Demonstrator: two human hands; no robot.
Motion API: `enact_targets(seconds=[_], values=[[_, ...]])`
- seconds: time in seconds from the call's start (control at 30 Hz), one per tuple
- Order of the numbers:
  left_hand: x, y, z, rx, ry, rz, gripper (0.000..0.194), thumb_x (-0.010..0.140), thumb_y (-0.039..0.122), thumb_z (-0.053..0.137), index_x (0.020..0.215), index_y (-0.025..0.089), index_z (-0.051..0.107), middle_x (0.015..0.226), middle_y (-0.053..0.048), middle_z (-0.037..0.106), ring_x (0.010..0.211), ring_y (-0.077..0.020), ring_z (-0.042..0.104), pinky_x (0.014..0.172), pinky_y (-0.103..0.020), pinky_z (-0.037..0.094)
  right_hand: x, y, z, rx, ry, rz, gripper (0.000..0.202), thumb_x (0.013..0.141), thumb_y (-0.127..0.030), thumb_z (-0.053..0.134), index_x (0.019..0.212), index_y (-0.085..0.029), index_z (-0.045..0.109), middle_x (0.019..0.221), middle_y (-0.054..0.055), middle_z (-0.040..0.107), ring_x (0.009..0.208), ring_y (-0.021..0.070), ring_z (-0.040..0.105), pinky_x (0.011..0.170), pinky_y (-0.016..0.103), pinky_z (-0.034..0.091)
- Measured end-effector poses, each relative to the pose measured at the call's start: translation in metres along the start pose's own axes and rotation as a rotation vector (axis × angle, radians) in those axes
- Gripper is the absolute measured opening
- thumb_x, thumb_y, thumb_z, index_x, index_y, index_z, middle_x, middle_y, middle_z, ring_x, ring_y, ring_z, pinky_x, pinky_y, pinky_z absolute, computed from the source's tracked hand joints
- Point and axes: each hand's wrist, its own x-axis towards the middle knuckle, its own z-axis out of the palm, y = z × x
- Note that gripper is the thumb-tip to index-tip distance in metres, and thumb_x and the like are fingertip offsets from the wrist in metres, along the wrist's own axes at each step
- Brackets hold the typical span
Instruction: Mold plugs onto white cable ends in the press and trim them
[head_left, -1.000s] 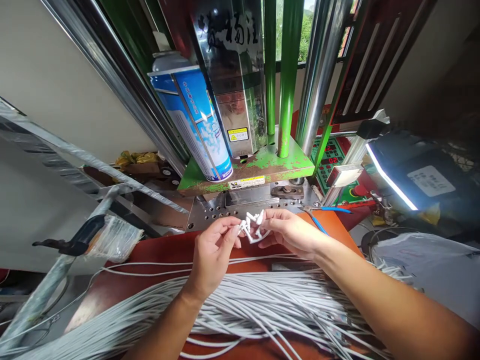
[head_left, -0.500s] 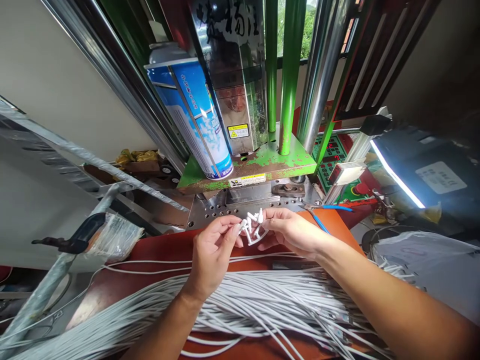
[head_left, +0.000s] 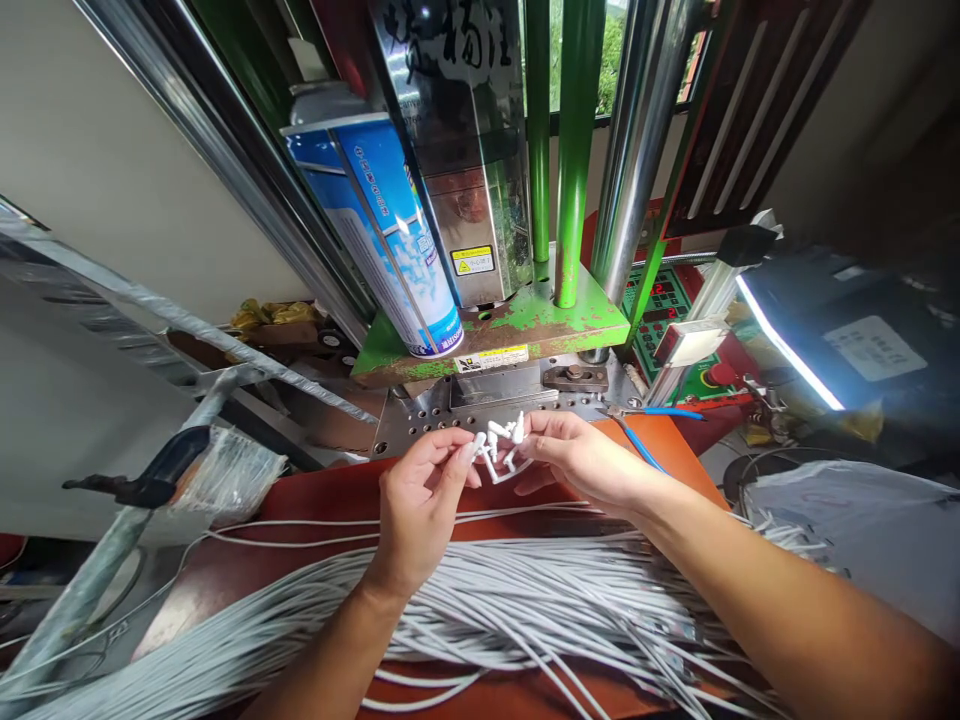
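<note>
Between my two hands is a white plastic sprue (head_left: 497, 476), a thin branching frame with several small moulded pieces on it. My left hand (head_left: 424, 490) pinches its left end between thumb and fingertips. On the other side, the thumb and fingers of my right hand (head_left: 574, 455) are closed on its right end. Both hands hold it above the red-brown bench (head_left: 300, 505), just in front of the machine's metal bed plate (head_left: 424, 425). My fingers hide parts of the sprue's ends.
A large bundle of white cables (head_left: 525, 600) lies across the bench under my forearms. Blue-handled cutters (head_left: 637, 440) rest right of my hands. A blue spray can (head_left: 382, 240) stands on the green press plate (head_left: 555, 320). A control panel (head_left: 664, 305) and bright lamp (head_left: 787, 340) are to the right.
Both hands keep their hold on the sprue, which has tipped slightly and shifted a little up and left. The camera view has moved slightly.
</note>
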Motion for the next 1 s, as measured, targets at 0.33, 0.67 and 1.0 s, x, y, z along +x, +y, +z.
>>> enact_targets(seconds=[0.33, 0.67, 1.0], values=[[-0.0021, -0.0028, 0.0036, -0.028, 0.129, 0.03, 0.016, 0.096, 0.031, 0.073, 0.106, 0.019, 0.072, 0.079, 0.0, 0.074, 0.069, -0.013, 0.07, 0.068, -0.023, 0.056, 0.0004, -0.0018, 0.0034, -0.085, 0.042, -0.095, 0.041, 0.082, -0.058, 0.08, 0.09, -0.021, 0.064, 0.098, 0.004, 0.073, 0.095, 0.0216, 0.069, 0.081, 0.035, 0.058], [-0.0101, 0.0024, 0.0056, 0.144, 0.072, 0.318, 0.016, 0.093, 0.011, 0.072, 0.105, 0.022, 0.068, 0.097, -0.002, 0.069, 0.084, -0.0143, 0.067, 0.079, -0.028, 0.056, -0.0012, -0.0029, 0.0036, 0.004, -0.014, -0.032, 0.04, 0.078, -0.049, 0.087, 0.091, -0.021, 0.063, 0.095, 0.003, 0.074, 0.091, 0.0197, 0.069, 0.081, 0.033, 0.056], [-0.0068, 0.0044, 0.0052, 0.329, -0.018, 0.589, 0.022, 0.092, 0.004, 0.07, 0.107, 0.02, 0.07, 0.094, -0.004, 0.07, 0.082, -0.0142, 0.068, 0.076, -0.026, 0.056, -0.0005, -0.0014, 0.002, -0.054, -0.064, -0.074, 0.045, 0.074, -0.047, 0.093, 0.092, -0.018, 0.063, 0.091, 0.001, 0.07, 0.079, 0.0132, 0.064, 0.072, 0.026, 0.052]])
